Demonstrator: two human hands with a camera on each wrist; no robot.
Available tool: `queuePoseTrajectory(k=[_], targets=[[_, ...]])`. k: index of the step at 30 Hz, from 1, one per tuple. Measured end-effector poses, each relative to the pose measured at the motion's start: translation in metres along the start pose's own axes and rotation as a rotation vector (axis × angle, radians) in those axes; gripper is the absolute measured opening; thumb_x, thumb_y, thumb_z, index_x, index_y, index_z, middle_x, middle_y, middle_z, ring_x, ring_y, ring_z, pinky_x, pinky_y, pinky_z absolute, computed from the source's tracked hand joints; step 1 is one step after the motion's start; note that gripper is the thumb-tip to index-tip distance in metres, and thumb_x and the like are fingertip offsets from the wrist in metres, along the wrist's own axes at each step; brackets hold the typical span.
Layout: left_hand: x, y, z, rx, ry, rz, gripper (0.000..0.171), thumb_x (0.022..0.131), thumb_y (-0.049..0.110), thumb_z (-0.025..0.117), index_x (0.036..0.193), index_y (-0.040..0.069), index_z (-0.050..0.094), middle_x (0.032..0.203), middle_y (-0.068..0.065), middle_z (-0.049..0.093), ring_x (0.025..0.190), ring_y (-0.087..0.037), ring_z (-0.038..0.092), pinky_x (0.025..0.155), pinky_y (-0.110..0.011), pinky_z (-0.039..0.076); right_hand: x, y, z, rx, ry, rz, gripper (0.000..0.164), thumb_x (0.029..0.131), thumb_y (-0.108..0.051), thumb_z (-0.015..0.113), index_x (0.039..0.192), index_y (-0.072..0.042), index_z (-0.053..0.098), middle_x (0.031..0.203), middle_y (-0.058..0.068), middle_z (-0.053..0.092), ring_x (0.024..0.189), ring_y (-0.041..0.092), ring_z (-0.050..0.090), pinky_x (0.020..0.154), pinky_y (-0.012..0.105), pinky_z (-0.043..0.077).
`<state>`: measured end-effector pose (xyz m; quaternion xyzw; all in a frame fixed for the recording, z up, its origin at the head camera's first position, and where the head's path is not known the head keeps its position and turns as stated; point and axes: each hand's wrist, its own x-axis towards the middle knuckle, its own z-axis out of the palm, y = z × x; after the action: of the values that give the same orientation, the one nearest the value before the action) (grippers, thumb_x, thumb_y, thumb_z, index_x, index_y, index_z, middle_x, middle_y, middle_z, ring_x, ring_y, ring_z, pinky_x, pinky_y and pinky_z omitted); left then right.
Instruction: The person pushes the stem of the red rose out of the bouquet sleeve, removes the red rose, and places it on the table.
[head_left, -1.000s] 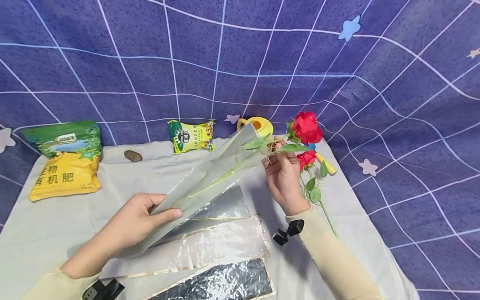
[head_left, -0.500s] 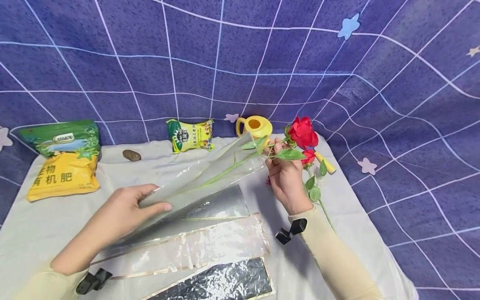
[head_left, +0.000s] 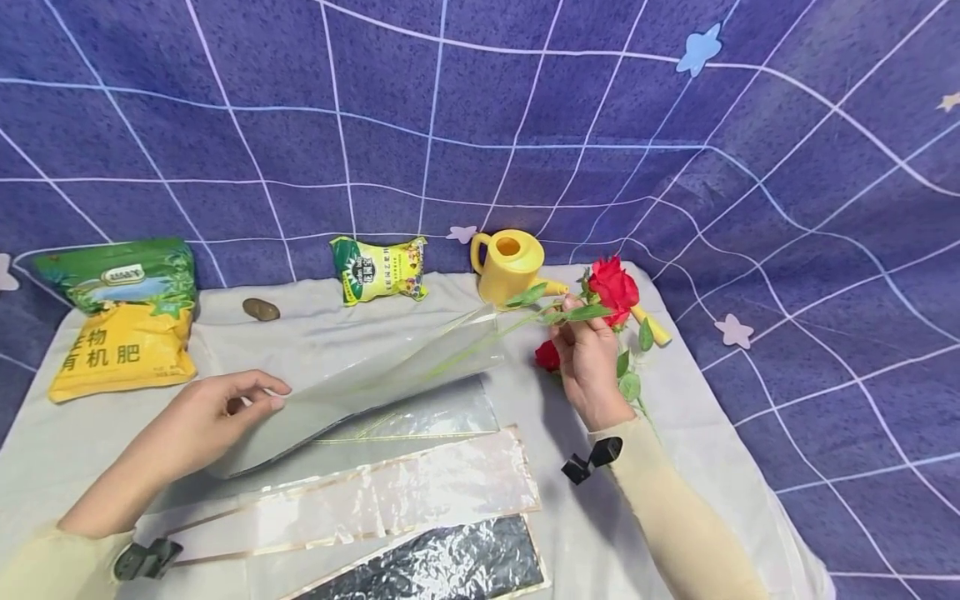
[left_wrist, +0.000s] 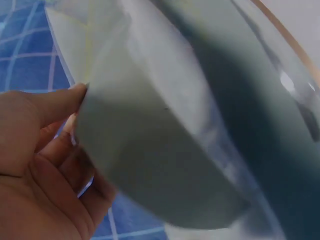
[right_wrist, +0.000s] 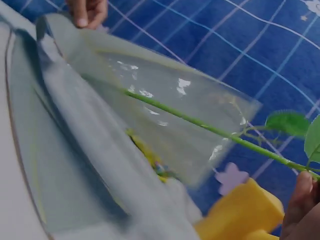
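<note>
My left hand (head_left: pixel 213 421) pinches the lower edge of a translucent grey-green flower wrapping sleeve (left_wrist: pixel 135 150), thumb on one side and fingers behind. The sleeve is raised at a slant over the flat sleeves. With thumb and fingertips my right hand (head_left: pixel 591 362) pinches the green stem just below the leaves of a red rose (head_left: pixel 615 290). The lower part of the stem (right_wrist: pixel 175 114) lies inside the sleeve's clear front, while the bloom and leaves are outside its upper end. The stem's bottom end shows only faintly through the film.
Flat wrapping sleeves lie in front: a pinkish clear one (head_left: pixel 390 487) and a black one (head_left: pixel 450 567). Behind stand a yellow watering can (head_left: pixel 510 271), a small fertilizer packet (head_left: pixel 381 271) and a green-yellow bag (head_left: pixel 123 325). A brown stone (head_left: pixel 261 309) and more roses (head_left: pixel 548 356) lie around.
My left hand has drawn the sleeve left and down, so more stem shows beyond its upper end. My right hand and the rose have shifted slightly right and down, uncovering the watering can.
</note>
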<state>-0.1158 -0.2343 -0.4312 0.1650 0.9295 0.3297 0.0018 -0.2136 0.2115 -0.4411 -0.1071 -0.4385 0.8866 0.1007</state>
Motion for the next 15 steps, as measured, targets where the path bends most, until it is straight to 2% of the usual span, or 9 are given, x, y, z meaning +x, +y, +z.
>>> queuePoseTrajectory(k=[5,8,12,15], targets=[[0.003,-0.022,0.008,0.039,-0.015,-0.031,0.01,0.092,0.031,0.061,0.098,0.025,0.066,0.075,0.011,0.062,0.06,-0.007,0.054,0.054,-0.027,0.044,0.009,-0.025,-0.016,-0.048,0.036,-0.06,0.034,0.084,-0.017,0.072,0.11,0.003,0.062,0.086,0.009,0.066,0.07,0.014,0.06,0.062,0.026,0.05],[0.008,-0.031,0.014,0.063,-0.021,-0.042,0.013,0.093,0.033,0.06,0.098,0.024,0.067,0.077,0.011,0.063,0.066,-0.009,0.058,0.059,-0.031,0.047,0.014,-0.048,-0.027,-0.043,0.026,-0.098,0.027,0.085,-0.014,0.071,0.103,0.003,0.064,0.085,0.01,0.066,0.073,0.017,0.062,0.06,0.026,0.05],[0.013,-0.041,0.021,0.052,-0.03,-0.06,0.018,0.094,0.034,0.058,0.097,0.02,0.069,0.086,0.005,0.067,0.077,-0.018,0.062,0.067,-0.042,0.049,0.016,-0.079,-0.039,-0.048,-0.054,-0.087,0.016,0.085,-0.008,0.07,0.098,0.002,0.066,0.085,0.01,0.065,0.072,0.019,0.063,0.06,0.026,0.05],[0.015,-0.05,0.025,0.023,-0.037,-0.083,0.022,0.095,0.035,0.056,0.099,0.018,0.069,0.095,-0.001,0.068,0.086,-0.027,0.063,0.073,-0.05,0.047,0.013,-0.099,-0.043,-0.149,-0.156,-0.062,0.015,0.085,-0.006,0.069,0.099,0.0,0.067,0.088,0.008,0.064,0.072,0.017,0.062,0.058,0.024,0.048]])
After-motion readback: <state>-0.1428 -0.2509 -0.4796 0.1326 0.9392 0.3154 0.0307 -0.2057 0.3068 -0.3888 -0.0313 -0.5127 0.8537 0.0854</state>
